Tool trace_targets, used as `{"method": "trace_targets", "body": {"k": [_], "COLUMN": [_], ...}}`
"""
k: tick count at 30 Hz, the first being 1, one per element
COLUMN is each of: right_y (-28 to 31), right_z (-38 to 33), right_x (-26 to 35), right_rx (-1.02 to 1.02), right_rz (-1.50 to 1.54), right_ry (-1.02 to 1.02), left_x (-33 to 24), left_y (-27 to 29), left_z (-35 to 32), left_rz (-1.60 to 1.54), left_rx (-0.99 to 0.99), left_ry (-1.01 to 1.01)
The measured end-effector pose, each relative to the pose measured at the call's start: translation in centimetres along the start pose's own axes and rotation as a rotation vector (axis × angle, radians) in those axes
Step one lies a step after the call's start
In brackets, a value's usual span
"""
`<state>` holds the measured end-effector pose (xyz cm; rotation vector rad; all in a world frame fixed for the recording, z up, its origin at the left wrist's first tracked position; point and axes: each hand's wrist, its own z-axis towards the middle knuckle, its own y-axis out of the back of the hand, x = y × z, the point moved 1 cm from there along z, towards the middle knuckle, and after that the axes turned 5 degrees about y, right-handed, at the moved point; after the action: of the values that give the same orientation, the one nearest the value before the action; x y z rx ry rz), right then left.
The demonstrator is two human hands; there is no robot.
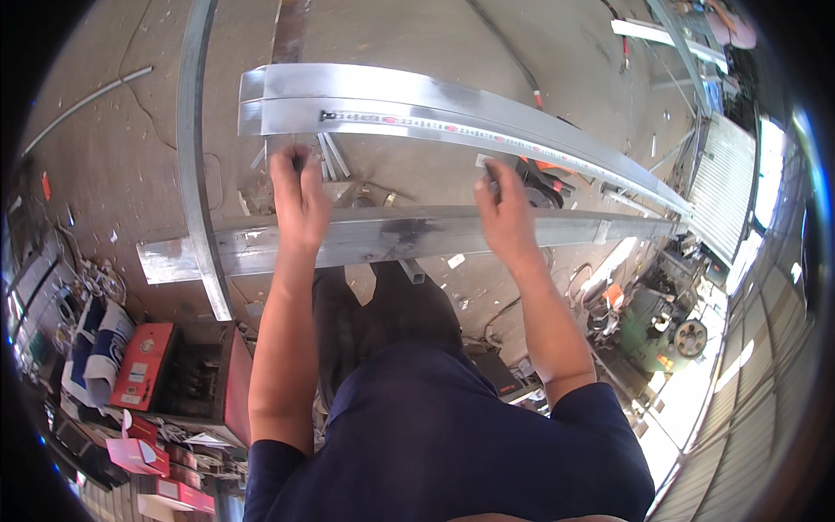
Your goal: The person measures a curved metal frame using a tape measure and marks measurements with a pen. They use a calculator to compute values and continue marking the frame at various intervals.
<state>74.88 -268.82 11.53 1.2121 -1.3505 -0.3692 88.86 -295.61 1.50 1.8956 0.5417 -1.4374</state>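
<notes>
While I watch from afar through the head view, a narrow white tape measure with red and black markings (470, 133) lies lengthwise on a long, bright silver metal profile (374, 84), beyond both hands. The left hand (301, 204), thumb and fingers curled close together, is near the profile's left end; the right hand (506, 213) is curled too, its fingertips by a small pale flat piece (481, 161). I cannot tell whether either pinches anything. A dull grey metal beam (365, 244) runs nearer the body.
</notes>
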Motion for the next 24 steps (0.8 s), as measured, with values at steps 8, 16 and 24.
{"method": "trace_targets", "body": {"k": [8, 16, 24], "right_y": [0.3, 1.9, 3.0], "right_z": [-7.8, -9.5, -11.3], "right_x": [-0.4, -3.1, -4.6], "right_rx": [0.159, 0.049, 0.069], "right_rz": [0.44, 1.141, 1.376], "right_ry": [-0.296, -0.556, -0.571], "left_x": [-4.0, -6.0, -9.3], "left_y": [1.5, 2.5, 1.4], "left_z": [-10.7, -15.9, -18.3], "left_rz": [0.066, 0.247, 0.002], "left_rx": [0.326, 0.348, 0.363], "left_ry": [0.117, 0.217, 0.417]}}
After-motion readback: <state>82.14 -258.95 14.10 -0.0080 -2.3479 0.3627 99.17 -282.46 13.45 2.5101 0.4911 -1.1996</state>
